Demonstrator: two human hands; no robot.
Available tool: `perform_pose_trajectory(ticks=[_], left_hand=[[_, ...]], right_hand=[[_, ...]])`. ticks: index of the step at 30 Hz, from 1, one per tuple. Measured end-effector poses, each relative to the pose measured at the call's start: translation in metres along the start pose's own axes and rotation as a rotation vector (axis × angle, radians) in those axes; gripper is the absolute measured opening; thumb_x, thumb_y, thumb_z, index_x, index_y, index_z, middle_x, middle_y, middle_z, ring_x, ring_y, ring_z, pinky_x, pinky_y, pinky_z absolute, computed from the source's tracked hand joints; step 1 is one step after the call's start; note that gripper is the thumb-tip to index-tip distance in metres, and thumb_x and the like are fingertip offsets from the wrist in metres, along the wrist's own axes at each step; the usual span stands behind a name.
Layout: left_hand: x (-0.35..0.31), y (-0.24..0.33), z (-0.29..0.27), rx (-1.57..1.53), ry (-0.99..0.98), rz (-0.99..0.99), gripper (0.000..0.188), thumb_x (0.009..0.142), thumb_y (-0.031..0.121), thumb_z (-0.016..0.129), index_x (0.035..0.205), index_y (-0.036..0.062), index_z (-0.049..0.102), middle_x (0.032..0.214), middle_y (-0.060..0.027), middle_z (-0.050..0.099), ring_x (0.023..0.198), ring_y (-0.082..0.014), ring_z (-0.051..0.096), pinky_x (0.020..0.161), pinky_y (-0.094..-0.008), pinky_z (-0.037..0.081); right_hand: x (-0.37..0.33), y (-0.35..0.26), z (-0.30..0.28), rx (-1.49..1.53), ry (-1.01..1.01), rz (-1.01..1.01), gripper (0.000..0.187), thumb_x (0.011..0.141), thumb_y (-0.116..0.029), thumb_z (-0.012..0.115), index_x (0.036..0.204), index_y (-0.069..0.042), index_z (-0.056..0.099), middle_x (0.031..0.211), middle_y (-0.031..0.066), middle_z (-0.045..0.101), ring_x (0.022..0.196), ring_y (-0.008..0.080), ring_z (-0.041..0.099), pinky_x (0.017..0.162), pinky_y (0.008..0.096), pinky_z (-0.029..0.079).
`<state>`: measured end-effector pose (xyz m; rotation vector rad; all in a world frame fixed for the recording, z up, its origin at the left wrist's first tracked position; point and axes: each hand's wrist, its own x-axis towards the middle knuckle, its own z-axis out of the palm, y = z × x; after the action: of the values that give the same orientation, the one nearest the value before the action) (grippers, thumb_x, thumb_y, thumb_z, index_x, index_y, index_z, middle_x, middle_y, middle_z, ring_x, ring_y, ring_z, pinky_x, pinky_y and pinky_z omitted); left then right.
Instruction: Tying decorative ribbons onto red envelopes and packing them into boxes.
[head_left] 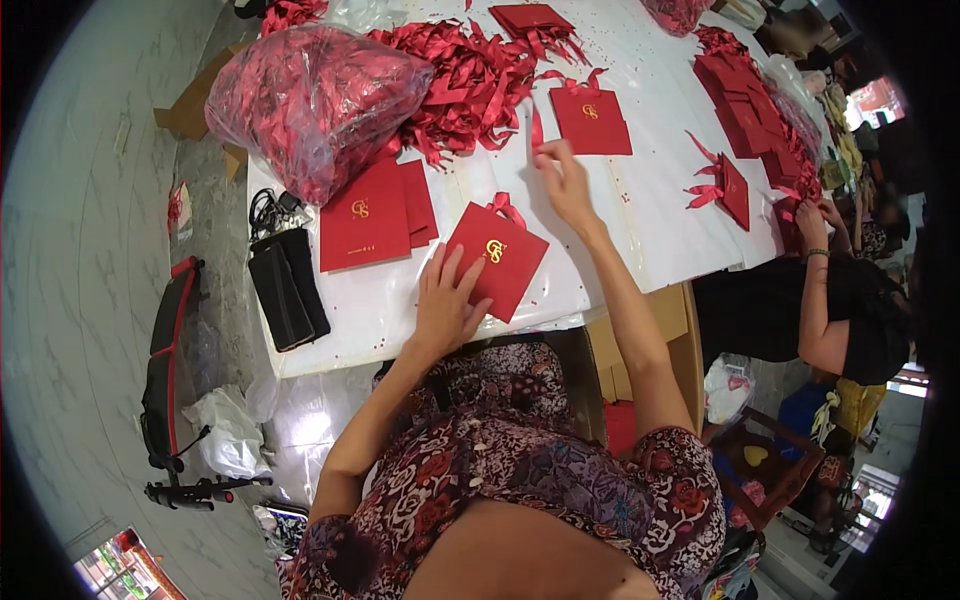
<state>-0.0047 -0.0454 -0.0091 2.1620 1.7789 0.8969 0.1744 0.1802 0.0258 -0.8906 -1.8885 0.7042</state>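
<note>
My left hand [450,305] lies with its fingers spread over the lower left of a small red paper gift bag [512,262]. The bag lies flat and tilted, with a gold emblem and a red ribbon bow [505,208] at its top edge. Farther out, my right hand [567,190] is closed at the fingertips on the end of a loose red ribbon [537,128]; slight blur softens the fingers. Just beyond it lies another red gift bag [592,132] with a ribbon at its top. Larger red bags [364,225] lie left of my left hand.
A clear plastic sack of red ribbon [310,100] and a loose ribbon heap [470,80] fill the far left of the white table [375,315]. A black pouch [288,290] lies near the left edge. At right, a co-worker's hands [815,220] are beside stacked red bags [735,105].
</note>
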Motion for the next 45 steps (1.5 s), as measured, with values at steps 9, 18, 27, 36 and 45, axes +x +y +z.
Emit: perform_pose_trajectory(ticks=[9,18,27,36,45], left_hand=[[-0.019,0.028,-0.003,0.088,-0.023,-0.052,0.061,0.084,0.034,0.073,0.136,0.0094,0.053,0.122,-0.0176,0.049,0.115,-0.0372,0.046,0.093,-0.0490,0.038],[0.036,0.015,-0.003,-0.012,0.059,-0.014,0.042,0.078,0.018,0.076,0.116,0.0073,0.063,0.105,-0.0086,0.058,0.098,-0.0291,0.053,0.082,-0.0418,0.041],[0.068,0.008,0.009,-0.035,0.003,0.056,0.046,0.067,0.017,0.083,0.109,0.0089,0.065,0.102,-0.0085,0.057,0.100,-0.0297,0.053,0.085,-0.0415,0.040],[0.063,0.005,0.019,-0.153,-0.023,-0.017,0.023,0.075,0.003,0.071,0.096,0.0087,0.064,0.086,-0.0083,0.065,0.085,-0.0286,0.059,0.081,-0.0415,0.039],[0.054,0.006,0.025,-0.204,0.091,-0.091,0.020,0.076,0.000,0.068,0.093,0.0084,0.064,0.083,-0.0063,0.068,0.084,-0.0270,0.062,0.080,-0.0401,0.040]], right_hand=[[-0.062,-0.109,-0.099,0.332,0.342,0.256,0.012,0.102,-0.009,0.053,0.109,-0.003,0.059,0.079,-0.0033,0.055,0.060,0.0002,0.040,0.051,0.0174,0.030],[-0.114,-0.088,-0.031,-0.056,-0.186,0.344,0.014,0.091,-0.013,0.067,0.101,-0.003,0.071,0.084,0.0081,0.071,0.071,0.0165,0.065,0.066,0.0290,0.051],[-0.122,-0.076,0.010,-0.343,-0.108,0.480,0.016,0.084,-0.019,0.072,0.087,-0.004,0.068,0.077,0.0115,0.070,0.067,0.0268,0.067,0.063,0.0371,0.052],[-0.114,-0.082,0.015,-0.416,-0.227,0.432,0.016,0.081,-0.016,0.070,0.082,-0.001,0.064,0.069,0.0154,0.066,0.064,0.0337,0.066,0.062,0.0430,0.051],[-0.111,-0.082,0.023,-0.507,-0.310,0.237,0.018,0.081,-0.011,0.068,0.086,0.003,0.059,0.078,0.0225,0.065,0.071,0.0413,0.065,0.064,0.0495,0.052]])
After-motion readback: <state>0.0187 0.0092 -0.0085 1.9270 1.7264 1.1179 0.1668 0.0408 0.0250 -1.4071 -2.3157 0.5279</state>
